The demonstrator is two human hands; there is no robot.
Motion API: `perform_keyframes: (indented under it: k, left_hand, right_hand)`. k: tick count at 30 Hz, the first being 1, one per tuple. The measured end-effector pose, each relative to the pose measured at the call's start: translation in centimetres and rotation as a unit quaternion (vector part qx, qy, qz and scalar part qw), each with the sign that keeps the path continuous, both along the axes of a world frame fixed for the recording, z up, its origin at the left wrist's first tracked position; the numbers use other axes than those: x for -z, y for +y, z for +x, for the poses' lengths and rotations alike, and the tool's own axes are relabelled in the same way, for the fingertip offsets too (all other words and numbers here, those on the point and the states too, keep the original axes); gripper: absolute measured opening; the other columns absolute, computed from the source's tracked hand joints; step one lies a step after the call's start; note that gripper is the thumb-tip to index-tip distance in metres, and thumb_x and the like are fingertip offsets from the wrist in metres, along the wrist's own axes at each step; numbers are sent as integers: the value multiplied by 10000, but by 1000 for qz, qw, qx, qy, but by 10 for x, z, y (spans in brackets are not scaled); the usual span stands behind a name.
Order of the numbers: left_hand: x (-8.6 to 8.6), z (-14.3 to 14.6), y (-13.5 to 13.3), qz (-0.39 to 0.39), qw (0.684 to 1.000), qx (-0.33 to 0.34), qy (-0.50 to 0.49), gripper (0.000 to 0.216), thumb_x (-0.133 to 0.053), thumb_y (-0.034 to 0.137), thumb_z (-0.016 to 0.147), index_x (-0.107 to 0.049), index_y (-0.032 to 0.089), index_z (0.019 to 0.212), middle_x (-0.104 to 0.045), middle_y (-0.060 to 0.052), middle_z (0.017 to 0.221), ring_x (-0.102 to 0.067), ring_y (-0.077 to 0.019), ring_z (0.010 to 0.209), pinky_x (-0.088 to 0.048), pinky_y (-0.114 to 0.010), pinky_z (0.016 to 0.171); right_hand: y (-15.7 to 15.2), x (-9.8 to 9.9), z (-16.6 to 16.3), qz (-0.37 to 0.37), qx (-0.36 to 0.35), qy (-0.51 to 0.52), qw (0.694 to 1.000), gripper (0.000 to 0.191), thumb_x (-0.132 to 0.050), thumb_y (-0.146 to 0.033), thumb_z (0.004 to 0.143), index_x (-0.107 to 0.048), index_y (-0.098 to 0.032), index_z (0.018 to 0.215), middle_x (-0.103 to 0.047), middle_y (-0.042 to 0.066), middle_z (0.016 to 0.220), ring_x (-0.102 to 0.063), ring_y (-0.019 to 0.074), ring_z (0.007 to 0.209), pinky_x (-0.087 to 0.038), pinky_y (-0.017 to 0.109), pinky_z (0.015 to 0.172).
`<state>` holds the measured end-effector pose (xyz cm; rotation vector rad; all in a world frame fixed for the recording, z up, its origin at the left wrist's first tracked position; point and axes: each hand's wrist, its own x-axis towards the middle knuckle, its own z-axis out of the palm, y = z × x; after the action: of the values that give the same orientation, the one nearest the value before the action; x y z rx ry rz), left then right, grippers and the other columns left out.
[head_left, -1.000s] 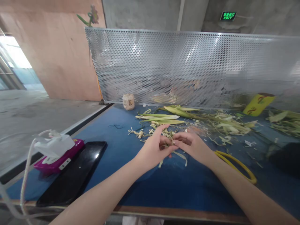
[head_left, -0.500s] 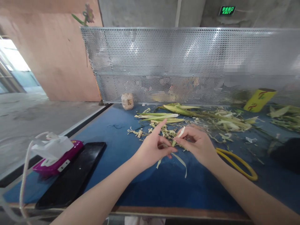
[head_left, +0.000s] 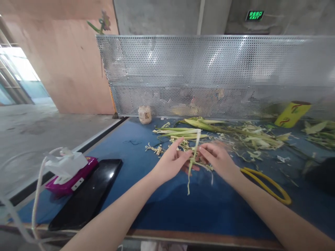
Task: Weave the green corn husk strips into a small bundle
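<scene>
Between my hands is a knotted pale green strip of corn husk (head_left: 192, 161). One end stands upright above the knot, and thin ends hang down below it. My left hand (head_left: 174, 159) pinches it near the knot, thumb on top and fingers partly hidden behind. My right hand (head_left: 218, 157) has its fingertips closed at the strip's right side; the exact grip is partly covered. Just behind lie braided or knotted husk pieces (head_left: 156, 149) and a row of flat green husk strips (head_left: 180, 131).
Loose husks (head_left: 258, 136) spread along the back right near a yellow cylinder (head_left: 293, 114). A yellow ring (head_left: 269, 184) lies by my right forearm. On the left are a black phone-like slab (head_left: 89, 191) and a purple power strip (head_left: 62, 183). A perforated metal screen (head_left: 183, 69) borders the back.
The husk strip has turned: its pale end now points straight up, and a knot shows at the middle. My right fingers have shifted lower beside it. The view has moved slightly.
</scene>
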<state>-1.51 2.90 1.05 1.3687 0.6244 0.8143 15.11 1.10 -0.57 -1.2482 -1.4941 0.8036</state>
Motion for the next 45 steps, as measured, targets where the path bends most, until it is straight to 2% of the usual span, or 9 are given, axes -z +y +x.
perform_keyframes:
  k: [4,10,16,19,24,28,35,42,45]
  left_hand:
    - [0,1,2,-22,999,4,-26,810,-513,91,781,8,165,1396,-681,-111,903,-670,-199,731,-515,-269,541]
    - [7,1,1,56,998,31,16,849,-467,141,818,162,273,1372,-605,-151,1131,-670,-199,723,-495,-239,454]
    - [8,-6,6,157,979,-91,89,829,-579,269,766,-45,257,1401,-695,-87,886,-665,-208,687,-459,-231,451]
    - [7,-5,6,122,978,-146,83,871,-638,303,716,-105,175,1392,-693,-66,735,-657,-200,640,-475,-258,506]
    - [10,2,4,-39,997,-54,35,1024,-724,160,610,-47,78,1374,-645,-3,605,-648,-193,648,-489,-275,548]
    - [13,2,5,-11,999,-32,-6,1046,-724,93,586,-24,81,1364,-620,38,552,-626,-154,561,-465,-248,531]
    - [10,-1,4,21,1000,-10,1,966,-699,123,623,-65,100,1351,-606,33,593,-622,-149,575,-419,-218,476]
    - [6,-1,0,34,999,0,21,854,-691,139,643,-169,76,1316,-589,39,551,-604,-136,546,-412,-222,491]
    - [6,0,-2,-2,1000,24,18,953,-697,141,642,-61,78,1349,-596,39,556,-624,-153,570,-428,-232,510]
  right_hand:
    - [1,0,-1,-98,-107,51,988,419,-459,-562,766,-538,-188,937,-524,-11,659,-474,113,541,-381,250,502]
    - [-3,-1,-1,-86,-140,27,986,363,-607,-428,723,-537,-198,996,-561,-9,755,-449,84,531,-350,227,483]
    - [-2,0,3,-85,-110,26,990,317,-577,-424,749,-628,-183,948,-379,-59,530,-310,67,459,-251,219,442]
    - [0,-1,4,-78,-90,21,993,284,-591,-433,732,-642,-168,819,-374,-58,517,-309,64,458,-252,224,449]
    - [1,2,0,-79,-90,92,989,266,-670,-392,669,-608,-164,790,-530,-22,630,-391,64,494,-277,223,464]
    - [-2,3,-4,-159,-170,194,953,276,-689,-373,669,-552,-158,775,-507,-44,573,-321,27,434,-225,203,433]
    - [-5,-1,-4,-253,-171,235,923,336,-700,-388,642,-434,-187,683,-415,-110,440,-186,-3,312,-111,183,359]
    - [-3,0,-8,-176,-129,235,947,300,-718,-353,632,-498,-156,683,-442,-92,410,-241,1,328,-137,190,379]
    - [-4,-1,-7,-181,-131,260,939,286,-697,-366,659,-500,-159,670,-414,-100,390,-240,6,325,-171,195,383]
